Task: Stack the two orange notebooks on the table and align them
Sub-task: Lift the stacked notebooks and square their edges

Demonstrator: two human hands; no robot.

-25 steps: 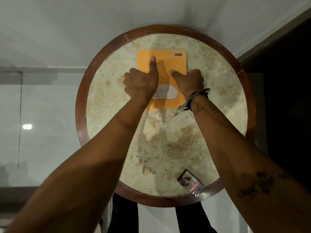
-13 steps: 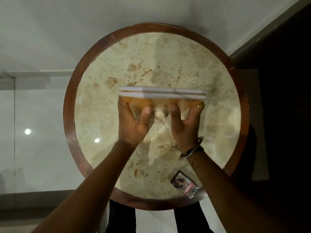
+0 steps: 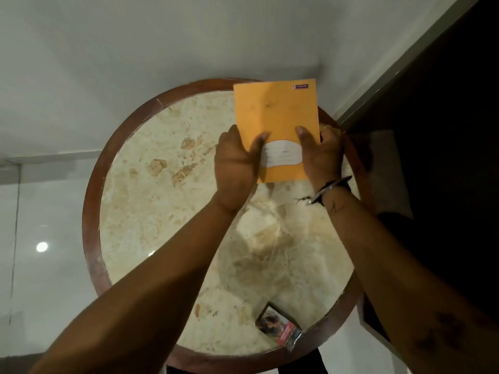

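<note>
An orange notebook [image 3: 275, 114] with a white label patch and a small blue logo faces me over the far right part of the round marble table [image 3: 151, 211]. Both hands hold it by its lower half. My left hand [image 3: 235, 166] grips the left edge with the thumb on the cover. My right hand [image 3: 321, 155] grips the right edge, thumb on the cover too. Only one orange cover shows; a second notebook behind it is hidden. Its top edge reaches past the table's far rim.
A small printed packet [image 3: 279, 329] lies near the table's front rim. The table has a raised brown wooden rim [image 3: 91, 238]. A pale glossy floor surrounds it, and a dark wall or door [image 3: 445, 130] stands to the right.
One second ago the notebook lay flat under both hands. Half a second ago it was lifted edge-on, showing two stacked spines. Now it faces me, further right and farther out.
</note>
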